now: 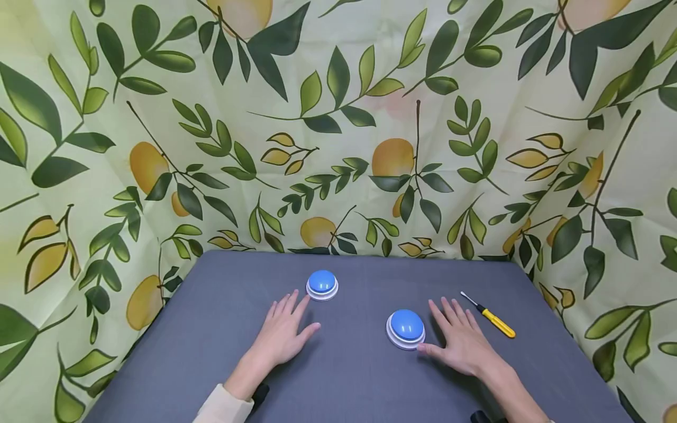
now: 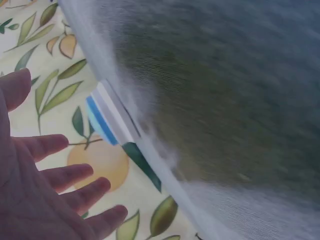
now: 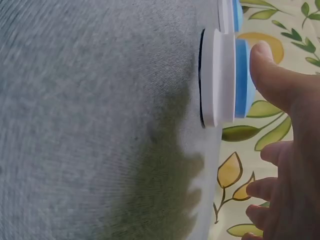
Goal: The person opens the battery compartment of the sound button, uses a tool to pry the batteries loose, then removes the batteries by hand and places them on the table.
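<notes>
Two round push buttons with blue domes and white bases stand on the grey table. The far button [image 1: 322, 282] lies just beyond the fingertips of my left hand [image 1: 284, 333], which is spread above the cloth and holds nothing. Beside the nearer button [image 1: 406, 326] is my right hand [image 1: 461, 341], its fingers extended and its thumb close to the button's right edge. Whether that thumb touches the base I cannot tell. A screwdriver [image 1: 492, 317] with a yellow handle lies to the right of this hand. In the right wrist view, the nearer button [image 3: 225, 77] shows side-on by the thumb.
The table [image 1: 349, 388] has a grey cloth top. Behind it and on both sides hangs a fabric backdrop [image 1: 338, 194] printed with leaves and fruit, close to the table's edges. Dark wrist straps [image 1: 259, 396] show under the forearms.
</notes>
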The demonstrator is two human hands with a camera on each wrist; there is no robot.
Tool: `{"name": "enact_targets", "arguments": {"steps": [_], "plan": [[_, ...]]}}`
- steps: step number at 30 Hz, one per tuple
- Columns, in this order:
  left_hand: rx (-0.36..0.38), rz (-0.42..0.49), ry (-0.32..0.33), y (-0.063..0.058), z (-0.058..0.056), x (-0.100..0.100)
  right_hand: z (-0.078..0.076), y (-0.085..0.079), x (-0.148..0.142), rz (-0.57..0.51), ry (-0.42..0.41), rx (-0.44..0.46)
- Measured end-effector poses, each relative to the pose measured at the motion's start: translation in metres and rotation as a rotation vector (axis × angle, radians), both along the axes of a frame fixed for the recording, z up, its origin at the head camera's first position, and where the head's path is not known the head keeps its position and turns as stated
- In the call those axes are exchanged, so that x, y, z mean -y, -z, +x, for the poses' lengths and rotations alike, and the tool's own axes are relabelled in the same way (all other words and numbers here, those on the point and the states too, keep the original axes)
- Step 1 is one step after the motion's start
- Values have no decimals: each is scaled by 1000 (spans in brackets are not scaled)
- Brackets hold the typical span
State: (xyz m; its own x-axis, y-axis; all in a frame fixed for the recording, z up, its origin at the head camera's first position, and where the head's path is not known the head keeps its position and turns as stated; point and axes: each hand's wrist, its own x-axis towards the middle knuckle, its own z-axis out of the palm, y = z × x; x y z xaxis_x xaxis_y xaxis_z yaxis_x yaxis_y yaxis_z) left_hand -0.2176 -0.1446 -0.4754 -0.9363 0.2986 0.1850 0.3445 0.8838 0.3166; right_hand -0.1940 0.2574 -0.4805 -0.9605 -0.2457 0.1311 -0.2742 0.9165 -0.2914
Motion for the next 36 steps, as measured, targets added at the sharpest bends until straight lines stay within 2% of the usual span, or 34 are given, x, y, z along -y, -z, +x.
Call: {"name": "enact_targets", "arguments": {"steps": [6,14,21,27,31,36], "plan": [[27,95,63,-9,-3,-16,-2,0,5,-79,-32,39],[72,225,133,-14,-4,-40,-4,3,9,-137,-53,55],[108,287,184,-12,-4,-59,-6,6,9,-224,-55,98],[145,334,188,-10,-9,-73,-11,6,14,-301,-51,136],[197,398,194,-12,-11,-84,-14,6,16,-359,-44,133],[241,481,209,-11,-13,-98,-19,10,16,-490,-55,143]]}}
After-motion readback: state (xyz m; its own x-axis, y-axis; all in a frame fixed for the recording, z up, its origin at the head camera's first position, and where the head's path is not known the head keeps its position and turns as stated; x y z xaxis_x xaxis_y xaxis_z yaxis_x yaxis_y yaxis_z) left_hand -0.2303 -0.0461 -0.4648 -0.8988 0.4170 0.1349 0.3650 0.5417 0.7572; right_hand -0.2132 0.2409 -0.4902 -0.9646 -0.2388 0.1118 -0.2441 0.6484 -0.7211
